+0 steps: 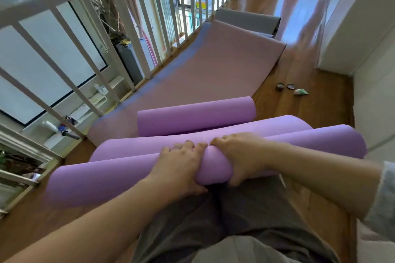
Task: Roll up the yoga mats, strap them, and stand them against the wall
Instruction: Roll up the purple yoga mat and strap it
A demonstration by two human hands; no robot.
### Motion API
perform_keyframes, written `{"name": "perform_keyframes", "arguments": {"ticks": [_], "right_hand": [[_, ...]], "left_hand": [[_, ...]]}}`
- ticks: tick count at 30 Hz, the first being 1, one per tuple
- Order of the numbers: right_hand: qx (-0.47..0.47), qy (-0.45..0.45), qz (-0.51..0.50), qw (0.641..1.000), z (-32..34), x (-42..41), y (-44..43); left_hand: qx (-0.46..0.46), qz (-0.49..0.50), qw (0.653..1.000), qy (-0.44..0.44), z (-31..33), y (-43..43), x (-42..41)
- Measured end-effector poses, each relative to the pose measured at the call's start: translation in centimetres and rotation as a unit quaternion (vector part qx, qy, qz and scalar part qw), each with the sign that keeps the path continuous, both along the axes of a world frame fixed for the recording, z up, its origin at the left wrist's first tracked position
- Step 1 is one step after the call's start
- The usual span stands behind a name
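- dark grey trousers [245, 215] fill the bottom centre of the frame, soft and creased.
- just above them the left hand [181, 166] and right hand [241, 156] sit side by side, fingers curled over the top of the near purple roll [102, 179] and thumbs tucked under it, both gripping it.
- this roll is a smooth, matte, foam-like tube that lies slantwise across the middle of the frame, from lower left to centre right.
- touching it behind is a second purple fold [256, 128], rounded and the same lilac; whether it is the same mat cannot be told.
- beyond it lies a short purple roll [196, 116], a tidy cylinder resting on a flat pink mat [213, 66] with a bluish left edge.
- at upper centre a grey mat [245, 19] lies flat past the pink one.
- glossy wooden floor [316, 102] shows on the right; white railing bars [119, 34] run along the left.
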State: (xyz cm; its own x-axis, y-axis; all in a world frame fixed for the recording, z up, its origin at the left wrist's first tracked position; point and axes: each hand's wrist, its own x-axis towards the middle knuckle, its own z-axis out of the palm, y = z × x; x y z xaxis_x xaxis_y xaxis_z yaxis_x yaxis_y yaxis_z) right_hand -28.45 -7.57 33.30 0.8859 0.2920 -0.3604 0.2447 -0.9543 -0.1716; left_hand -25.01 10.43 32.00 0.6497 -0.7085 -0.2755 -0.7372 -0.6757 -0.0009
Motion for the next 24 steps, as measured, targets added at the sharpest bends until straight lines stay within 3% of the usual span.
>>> {"name": "perform_keyframes", "arguments": {"ticks": [3, 6, 8, 11, 12, 15, 17, 19, 22, 24], "right_hand": [[-0.006, 0.024, 0.012, 1.000, 0.3, 0.9, -0.2], [-0.071, -0.078, 0.027, 0.994, 0.0, -0.1, 0.3], [-0.058, -0.107, 0.009, 0.992, -0.7, -0.7, 0.7], [-0.018, -0.078, -0.014, 0.997, -0.5, 0.5, 0.4], [-0.007, -0.061, -0.014, 0.998, -0.3, 1.1, 0.1], [0.002, 0.008, -0.002, 1.000, 0.1, 3.1, -0.6], [-0.001, 0.036, 0.003, 0.999, 0.1, 3.8, -0.6], [-0.014, 0.018, -0.002, 1.000, 0.2, 3.4, -0.5], [-0.094, -0.107, 0.005, 0.990, -0.9, 1.1, 0.2], [-0.091, -0.155, -0.005, 0.984, -2.0, 0.3, 0.8]], "left_hand": [[-0.018, 0.019, 1.000, 0.011, -0.1, -0.2, 0.8], [-0.042, 0.032, 0.995, 0.084, 0.1, -0.3, 2.5], [-0.035, 0.025, 0.991, 0.126, 0.3, -0.5, 3.5], [-0.046, 0.036, 0.984, 0.170, 0.6, -0.6, 4.6], [-0.058, 0.034, 0.986, 0.150, 0.6, -0.5, 4.4], [-0.059, 0.001, 0.998, -0.034, -0.6, -0.2, 2.6], [-0.061, 0.003, 0.994, -0.089, -1.5, -0.2, 1.9], [-0.068, 0.010, 0.994, -0.085, -1.5, -0.5, 2.4], [-0.079, 0.024, 0.996, -0.025, -0.9, -0.4, 3.7], [-0.067, 0.023, 0.997, 0.022, -0.5, -0.4, 4.2]]}}
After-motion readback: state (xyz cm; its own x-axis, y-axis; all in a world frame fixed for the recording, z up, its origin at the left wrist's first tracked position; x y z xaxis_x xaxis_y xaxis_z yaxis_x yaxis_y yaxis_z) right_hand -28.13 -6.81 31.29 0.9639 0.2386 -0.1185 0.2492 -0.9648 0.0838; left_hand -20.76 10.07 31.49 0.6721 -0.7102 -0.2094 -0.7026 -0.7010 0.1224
